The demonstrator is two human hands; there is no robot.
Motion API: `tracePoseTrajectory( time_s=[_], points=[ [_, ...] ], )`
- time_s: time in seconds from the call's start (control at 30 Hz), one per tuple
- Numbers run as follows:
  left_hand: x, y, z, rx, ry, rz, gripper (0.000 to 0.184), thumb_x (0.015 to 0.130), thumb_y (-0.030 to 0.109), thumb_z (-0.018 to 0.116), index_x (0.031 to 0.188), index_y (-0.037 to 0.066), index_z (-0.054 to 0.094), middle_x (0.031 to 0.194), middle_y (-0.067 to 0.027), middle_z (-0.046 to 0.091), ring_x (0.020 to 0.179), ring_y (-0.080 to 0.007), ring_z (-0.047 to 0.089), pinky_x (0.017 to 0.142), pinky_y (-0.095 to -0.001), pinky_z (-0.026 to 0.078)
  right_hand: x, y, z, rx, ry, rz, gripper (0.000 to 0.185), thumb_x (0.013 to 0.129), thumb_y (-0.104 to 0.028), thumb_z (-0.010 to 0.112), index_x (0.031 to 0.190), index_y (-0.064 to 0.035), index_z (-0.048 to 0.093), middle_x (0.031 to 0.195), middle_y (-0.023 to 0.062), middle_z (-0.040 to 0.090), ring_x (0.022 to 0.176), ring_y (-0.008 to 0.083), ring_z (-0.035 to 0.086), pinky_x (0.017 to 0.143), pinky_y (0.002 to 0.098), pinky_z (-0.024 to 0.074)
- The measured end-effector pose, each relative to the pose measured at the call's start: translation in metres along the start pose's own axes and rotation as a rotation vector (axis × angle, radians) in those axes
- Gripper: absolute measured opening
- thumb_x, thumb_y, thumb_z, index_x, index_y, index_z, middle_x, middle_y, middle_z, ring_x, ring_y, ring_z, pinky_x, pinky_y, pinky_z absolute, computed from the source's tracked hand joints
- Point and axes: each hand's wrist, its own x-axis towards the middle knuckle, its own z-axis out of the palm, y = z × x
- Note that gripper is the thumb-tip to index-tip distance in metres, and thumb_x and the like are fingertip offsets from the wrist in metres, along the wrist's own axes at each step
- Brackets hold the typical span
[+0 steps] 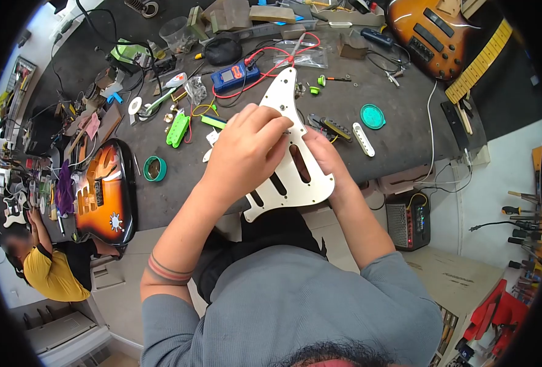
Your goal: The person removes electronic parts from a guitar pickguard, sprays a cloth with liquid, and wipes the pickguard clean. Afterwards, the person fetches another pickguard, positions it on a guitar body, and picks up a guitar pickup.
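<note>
A white guitar pickguard (317, 188) with several slots is held tilted over the bench's front edge. My left hand (246, 147) lies over its middle, with the fingers bent and the fingertips near small holes in it; whether they pinch a small part is hidden. My right hand (324, 156) grips the right edge of the pickguard from beneath, its fingers mostly hidden behind the plate. Left of my left hand lie a bright green pickup cover (177, 131) and loose wires. To the right are a dark pickup (335, 128) and a white pickup cover (363, 139).
The dark workbench (399, 116) holds a blue multimeter (235, 76), a teal lid (373, 116), a round green container (154, 169) and a sunburst guitar body (109, 196). Another guitar (430, 40) is at upper right. A person in a yellow shirt (54, 275) is at far left.
</note>
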Motion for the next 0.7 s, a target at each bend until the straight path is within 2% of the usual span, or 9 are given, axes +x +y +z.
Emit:
tracePoseTrajectory(
  time_s=[0.03,0.23,0.33,0.57,0.7],
  points=[
    [0.001,-0.002,0.003,-0.016,-0.012,0.024,0.028,0.086,-0.003,0.08,0.112,0.003,0.072,0.107,-0.0106,0.07,0.096,-0.0324,0.068,0.082,-0.0446,0.057,0.002,0.003,-0.004,-0.033,-0.022,-0.017,0.035,0.12,-0.027,0.051,0.144,-0.0088,0.068,0.109,-0.0012,0.075,0.089,0.0041,0.072,0.074,0.0239,0.0596],
    [0.004,0.002,0.007,0.073,-0.139,0.083,0.035,0.082,-0.006,0.079,0.113,0.004,0.066,0.108,-0.0103,0.068,0.098,-0.0323,0.067,0.085,-0.0441,0.057,-0.002,-0.002,-0.002,-0.134,-0.026,-0.063,0.036,0.117,-0.025,0.053,0.146,-0.0074,0.066,0.117,0.0025,0.077,0.098,0.0101,0.076,0.082,0.0284,0.0626],
    [0.003,-0.001,0.006,0.102,-0.173,0.122,0.036,0.081,-0.006,0.079,0.113,0.005,0.066,0.109,-0.0106,0.067,0.099,-0.0325,0.067,0.085,-0.0446,0.058,-0.008,-0.009,0.008,-0.079,-0.039,-0.043,0.037,0.115,-0.024,0.054,0.145,-0.0067,0.066,0.118,0.0032,0.077,0.098,0.01,0.076,0.083,0.0288,0.0624],
    [0.007,-0.002,0.006,0.163,-0.205,0.174,0.03,0.084,-0.003,0.078,0.108,0.004,0.062,0.101,-0.0111,0.064,0.096,-0.0317,0.067,0.086,-0.045,0.058,-0.004,-0.004,0.005,0.002,-0.059,-0.035,0.039,0.115,-0.022,0.053,0.149,-0.0061,0.064,0.124,0.0045,0.076,0.105,0.0102,0.076,0.088,0.029,0.0618],
    [0.005,-0.001,0.013,0.179,-0.205,0.101,0.031,0.082,-0.002,0.078,0.105,0.004,0.058,0.098,-0.0125,0.062,0.097,-0.0337,0.066,0.089,-0.0452,0.057,-0.005,0.004,0.004,-0.004,-0.003,-0.039,0.043,0.114,-0.019,0.053,0.156,-0.0071,0.058,0.125,0.0057,0.075,0.106,0.0115,0.076,0.088,0.0302,0.0622]
  ],
)
